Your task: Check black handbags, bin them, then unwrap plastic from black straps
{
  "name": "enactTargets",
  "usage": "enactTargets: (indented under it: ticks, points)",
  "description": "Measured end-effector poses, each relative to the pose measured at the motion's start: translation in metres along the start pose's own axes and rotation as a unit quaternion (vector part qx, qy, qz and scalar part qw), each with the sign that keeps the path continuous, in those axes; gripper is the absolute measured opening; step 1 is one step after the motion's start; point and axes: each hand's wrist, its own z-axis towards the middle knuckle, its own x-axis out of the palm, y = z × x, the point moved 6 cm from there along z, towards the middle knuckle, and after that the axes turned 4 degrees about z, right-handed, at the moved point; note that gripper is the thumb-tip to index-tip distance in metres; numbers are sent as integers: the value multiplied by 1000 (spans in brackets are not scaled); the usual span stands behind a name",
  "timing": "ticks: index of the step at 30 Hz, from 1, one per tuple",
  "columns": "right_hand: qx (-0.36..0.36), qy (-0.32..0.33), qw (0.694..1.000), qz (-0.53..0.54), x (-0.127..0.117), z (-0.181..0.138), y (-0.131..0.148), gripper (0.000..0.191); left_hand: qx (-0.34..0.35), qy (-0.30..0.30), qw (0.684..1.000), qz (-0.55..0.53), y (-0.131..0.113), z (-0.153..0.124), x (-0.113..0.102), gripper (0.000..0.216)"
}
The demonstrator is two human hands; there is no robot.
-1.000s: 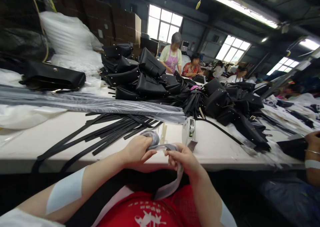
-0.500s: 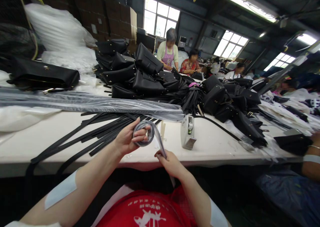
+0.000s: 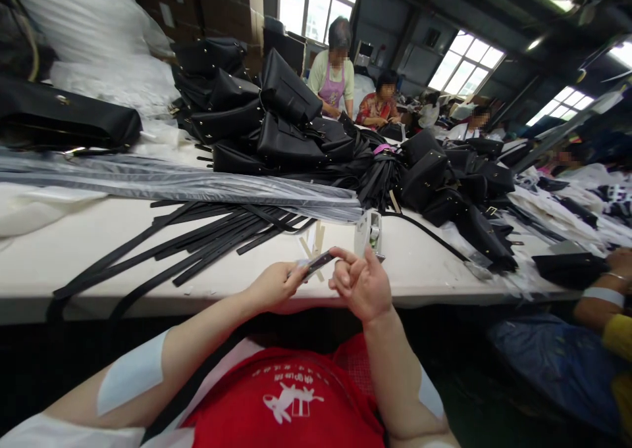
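Note:
My left hand point(image 3: 279, 283) is closed around a coiled strap point(image 3: 320, 262), dark with greyish plastic film about it and seen nearly edge-on. My right hand point(image 3: 363, 280) is on the other side of the coil, its index finger stretched out to the coil's far end. The thumb points up, and the other fingers are loosely bent with nothing visible in them. Just behind that hand stands a pale tape dispenser point(image 3: 363, 227), partly hidden by it. Loose black straps point(image 3: 207, 234) lie fanned out to the left, beyond my left forearm.
A long bundle of film-wrapped straps point(image 3: 222, 188) lies across the table point(image 3: 123, 264). Black handbags point(image 3: 291, 142) are piled behind it, with more black bags point(image 3: 459, 191) at right. Narrow tan strips point(image 3: 318, 237) lie near the dispenser. A co-worker's arm point(image 3: 600, 297) reaches in at right.
The strap's loose tail, which my right hand was holding low, is now wound up. My left hand has turned the coil edge-on, and my right hand has risen to it with fingers released.

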Motion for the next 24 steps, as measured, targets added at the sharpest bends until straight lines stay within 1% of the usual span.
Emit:
enactTargets:
  ticks: [1, 2, 3, 4, 5, 6, 7, 8, 9, 10, 11, 12, 13, 15, 17, 18, 19, 20, 21, 22, 23, 24]
  points:
    - [-72, -41, 993, -81, -8, -3, 11, 63, -41, 42, 997, -44, 4, -3, 5, 52]
    - [-132, -67, 974, -173, -11, -7, 18, 57, -72, 87, 989, -96, 8, -8, 12, 55]
    - [-168, -67, 948, -262, -10, -11, 18, 53, -95, 130, 975, -153, 10, -15, 20, 57]
    - [-173, -40, 925, -335, -4, -15, 10, 51, -109, 168, 956, -213, 12, -23, 27, 57]
    - [-147, 10, 914, -378, 3, -18, -6, 48, -121, 198, 933, -274, 14, -31, 33, 58]
    - [-95, 69, 916, -384, 11, -22, -28, 47, -132, 218, 908, -333, 16, -39, 39, 59]
    - [-32, 125, 926, -355, 18, -27, -52, 51, -146, 228, 883, -384, 21, -46, 43, 61]
    - [34, 172, 935, -308, 26, -34, -76, 61, -162, 234, 859, -425, 26, -53, 48, 63]
    - [88, 201, 940, -261, 32, -40, -96, 71, -177, 233, 840, -457, 32, -57, 51, 65]
    - [124, 215, 941, -229, 36, -45, -110, 77, -187, 226, 828, -477, 38, -60, 54, 66]
    - [136, 216, 941, -222, 38, -47, -119, 78, -191, 214, 826, -485, 44, -62, 56, 66]
    - [129, 212, 938, -243, 40, -47, -123, 74, -193, 194, 833, -481, 51, -62, 56, 65]
    - [111, 205, 929, -288, 40, -46, -124, 69, -190, 165, 848, -466, 57, -61, 54, 61]
    - [74, 197, 894, -395, 42, -42, -119, 60, -169, 94, 891, -410, 66, -59, 47, 47]
    - [61, 207, 862, -459, 46, -39, -115, 56, -145, 45, 926, -347, 72, -61, 41, 40]
    - [74, 225, 854, -463, 48, -38, -114, 56, -137, 38, 936, -323, 74, -63, 40, 39]
    - [99, 251, 852, -449, 49, -37, -116, 57, -135, 42, 941, -306, 75, -67, 40, 40]
    - [127, 272, 852, -428, 49, -34, -117, 59, -141, 53, 943, -296, 76, -70, 41, 42]
    - [147, 275, 854, -416, 45, -28, -117, 60, -150, 65, 942, -293, 77, -74, 43, 44]
    - [152, 253, 857, -423, 38, -17, -115, 59, -160, 75, 939, -295, 78, -77, 44, 46]
    - [140, 201, 858, -452, 28, -3, -111, 56, -169, 80, 935, -302, 78, -80, 45, 48]
    - [113, 125, 849, -501, 15, 13, -105, 49, -178, 78, 931, -310, 78, -82, 45, 49]
